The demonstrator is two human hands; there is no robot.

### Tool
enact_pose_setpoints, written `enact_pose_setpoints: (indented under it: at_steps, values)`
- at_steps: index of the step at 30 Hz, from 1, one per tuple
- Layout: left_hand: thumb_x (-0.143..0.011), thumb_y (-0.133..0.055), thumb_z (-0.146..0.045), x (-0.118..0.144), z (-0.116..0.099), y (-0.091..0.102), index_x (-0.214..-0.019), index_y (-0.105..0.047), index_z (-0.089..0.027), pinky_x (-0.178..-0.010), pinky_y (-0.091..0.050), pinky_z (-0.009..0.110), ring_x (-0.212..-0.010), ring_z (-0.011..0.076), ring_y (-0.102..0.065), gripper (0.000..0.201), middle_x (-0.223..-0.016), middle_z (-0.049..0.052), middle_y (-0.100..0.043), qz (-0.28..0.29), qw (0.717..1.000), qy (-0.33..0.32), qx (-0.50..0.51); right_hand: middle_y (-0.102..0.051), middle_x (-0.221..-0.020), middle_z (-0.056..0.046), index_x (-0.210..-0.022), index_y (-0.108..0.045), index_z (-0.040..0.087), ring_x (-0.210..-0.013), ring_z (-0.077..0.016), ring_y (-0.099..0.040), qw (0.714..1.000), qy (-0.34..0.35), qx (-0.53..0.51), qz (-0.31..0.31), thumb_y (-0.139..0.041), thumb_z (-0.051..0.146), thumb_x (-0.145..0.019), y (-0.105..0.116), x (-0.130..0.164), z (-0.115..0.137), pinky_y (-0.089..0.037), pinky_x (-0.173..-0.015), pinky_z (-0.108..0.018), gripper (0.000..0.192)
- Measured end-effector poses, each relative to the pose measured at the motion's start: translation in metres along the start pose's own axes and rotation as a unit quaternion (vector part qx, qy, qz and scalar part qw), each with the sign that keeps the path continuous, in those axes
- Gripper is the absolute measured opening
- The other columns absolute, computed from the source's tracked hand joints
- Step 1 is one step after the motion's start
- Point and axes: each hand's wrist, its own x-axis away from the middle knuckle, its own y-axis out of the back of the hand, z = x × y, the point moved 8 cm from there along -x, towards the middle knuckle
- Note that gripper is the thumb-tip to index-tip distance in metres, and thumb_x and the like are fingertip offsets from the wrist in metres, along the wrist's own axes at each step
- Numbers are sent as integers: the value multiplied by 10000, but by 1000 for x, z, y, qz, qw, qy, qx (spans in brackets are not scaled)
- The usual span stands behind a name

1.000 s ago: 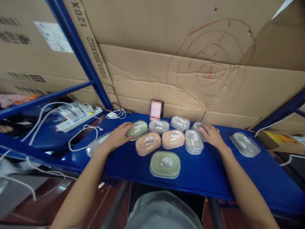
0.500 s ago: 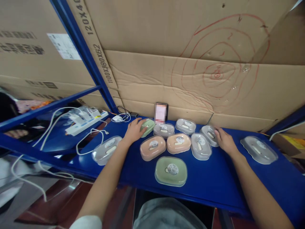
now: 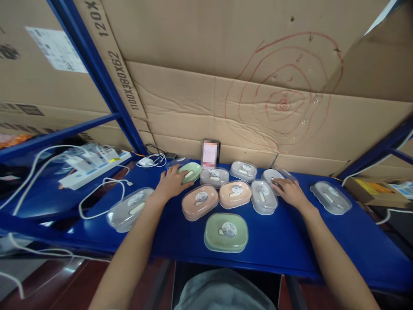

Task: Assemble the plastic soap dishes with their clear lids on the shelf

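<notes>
Left grip [image 3: 170, 183] spread flat on green soap box [image 3: 190, 172], nudged since earlier toward back of blue shelf [image 3: 290, 241]; right hand [image 3: 289, 191] spread, resting on clear box [image 3: 272, 175], unchanged.

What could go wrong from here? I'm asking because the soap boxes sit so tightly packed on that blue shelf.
1. The left hand rests on the back green box, which sits against the grey box; a push could shove that neighbour.
2. The front green box lies close to the shelf edge; jostling the cluster might tip it off.
3. The right hand covers a clear box; a nudge could slide it into the adjoining clear box.
</notes>
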Motion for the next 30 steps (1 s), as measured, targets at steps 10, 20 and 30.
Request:
enact_pose_setpoints:
  at_steps: [10, 20, 30]
  values:
    - [-1026, -525, -435, -4, -3, -5, -1243, -772, -233, -1110, -449, 619, -1313, 413, -595, 386, -1366, 177, -676, 30, 999, -11, 17, -779, -1277, -165, -1403, -669, 202, -1207, -340, -707, 1000, -7, -25, 0, -324, 415, -1106, 6, -3, 5, -509, -1053, -530, 502]
    - [-1053, -379, -265, -5, 3, 16, -1433, -585, -140, -1069, -497, 575, -1237, 401, -663, 450, -1309, 229, -697, -83, 992, 57, 72, -631, -1537, -148, -1514, -593, 200, -1457, -344, -515, 999, 10, -37, -33, -377, 205, -1042, 32, -29, 40, -372, -1193, -524, 519]
    - [-951, -658, -270, -11, -69, 13, -1407, -650, -257, -1227, -458, 465, -1421, 266, -594, 456, -1515, 88, -651, -39, 957, -208, 197, -669, -1510, -119, -1519, -613, 259, -1358, -312, -656, 987, 86, -123, 65, -752, 485, -942, -1, -111, 84, -513, -1127, -447, 635]
